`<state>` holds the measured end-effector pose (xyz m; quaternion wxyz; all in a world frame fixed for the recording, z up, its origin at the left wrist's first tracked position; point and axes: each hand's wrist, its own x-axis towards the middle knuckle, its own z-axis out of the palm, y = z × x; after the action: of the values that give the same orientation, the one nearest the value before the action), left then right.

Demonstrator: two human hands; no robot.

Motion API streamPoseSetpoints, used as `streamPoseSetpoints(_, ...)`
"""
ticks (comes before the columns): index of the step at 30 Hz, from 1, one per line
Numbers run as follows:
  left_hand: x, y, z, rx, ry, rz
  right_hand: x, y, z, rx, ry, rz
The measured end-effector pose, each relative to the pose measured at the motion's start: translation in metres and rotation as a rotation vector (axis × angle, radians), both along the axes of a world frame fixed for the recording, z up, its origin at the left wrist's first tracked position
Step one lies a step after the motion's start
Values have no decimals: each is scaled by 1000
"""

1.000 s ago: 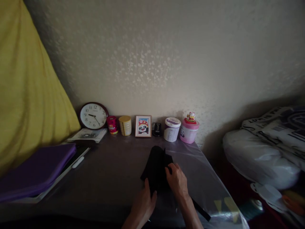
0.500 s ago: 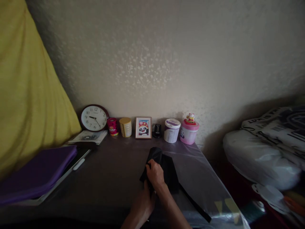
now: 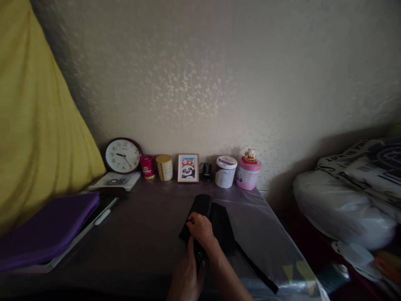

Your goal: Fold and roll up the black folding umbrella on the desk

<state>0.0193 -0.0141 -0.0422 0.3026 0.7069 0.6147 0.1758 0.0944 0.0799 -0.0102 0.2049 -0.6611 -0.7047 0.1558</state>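
Note:
A black folding umbrella [image 3: 202,205] lies on the table in front of me, its dark fabric bunched at the far end and spread in a flap to the right. Around its short black handle [image 3: 198,251], nearest to me, my left hand [image 3: 188,271] is closed. My right hand [image 3: 200,228] is closed on the fabric just beyond the handle; its fingertips are partly hidden. From the flap a black strap [image 3: 257,267] trails toward the table's right edge.
Along the wall stand a clock [image 3: 123,155], a pink can [image 3: 147,167], a yellow-lidded can [image 3: 164,168], a framed panda picture [image 3: 188,168], a small black device [image 3: 206,172] and two tubs [image 3: 226,172]. A purple folder [image 3: 53,225] lies left; bagged bedding [image 3: 338,205] is right.
My right hand has slid slightly left and toward me along the fabric. My left hand has shifted a little, and more of the handle shows. The far end of the umbrella looks smoother.

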Motion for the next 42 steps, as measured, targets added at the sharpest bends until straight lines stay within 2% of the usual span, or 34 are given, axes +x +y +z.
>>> streamPoseSetpoints(5, 0, 6, 0, -7, 135, -106, 1, 0, 3, -41, 8, 109)
streamPoseSetpoints(10, 1, 15, 3, -23, 191, -125, 1, -9, 8, -29, -75, 226)
streamPoseSetpoints(12, 1, 15, 3, -33, 192, -109, 4, -15, 10, -5, -50, 312)
streamPoseSetpoints(15, 0, 14, 1, -38, 187, -94, 18, -27, 9, 104, 134, 462)
streamPoseSetpoints(18, 0, 13, -1, -38, 193, -66, 38, -38, 2, 269, 308, 477)
streamPoseSetpoints(22, 0, 14, -1, -52, 165, -25, 57, -39, -13, 374, 279, 541)
streamPoseSetpoints(27, 2, 13, 3, -71, 152, -1, 53, -6, -25, 390, 105, 594)
streamPoseSetpoints(32, 3, 12, 3, -106, 173, 17, 48, 43, -22, 346, -64, 570)
streamPoseSetpoints(37, 0, 15, -1, -136, 153, 16, 46, 76, -14, 247, -157, 457)
streamPoseSetpoints(42, 1, 15, -5, -138, 139, 37, 43, 91, -15, 246, -104, 242)
